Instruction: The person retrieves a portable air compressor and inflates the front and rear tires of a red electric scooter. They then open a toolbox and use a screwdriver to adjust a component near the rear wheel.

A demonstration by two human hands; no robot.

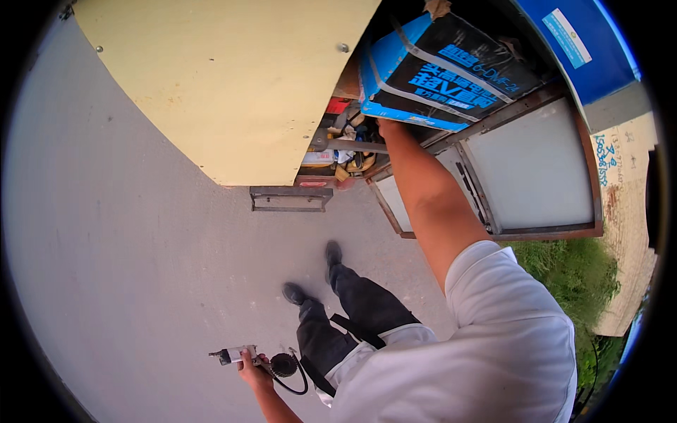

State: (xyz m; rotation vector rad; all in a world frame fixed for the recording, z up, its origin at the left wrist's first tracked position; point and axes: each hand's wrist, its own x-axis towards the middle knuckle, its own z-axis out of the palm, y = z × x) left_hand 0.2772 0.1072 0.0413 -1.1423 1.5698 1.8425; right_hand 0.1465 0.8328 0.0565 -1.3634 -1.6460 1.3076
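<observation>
My left hand [252,368], low in the view and out to the left, is closed around a tire inflator [238,355]. This tool has a silver body, a round black gauge [284,364] and a short looping black hose. My right arm stretches up into an open compartment. Only a bit of my right hand [384,127] shows at the lower edge of a blue-and-black carton [451,77] bound with straps; its fingers are hidden. Beside that hand lies a jumble of tools and rags [356,151], with a grey metal bar [356,145] across it.
A large cream panel [226,77] borders the compartment on the left, with a metal step [290,199] below. On the right hangs an open rusty-framed door [529,169] with pale panels. Beyond are a blue panel [592,42], grass [571,282] and grey pavement [141,247].
</observation>
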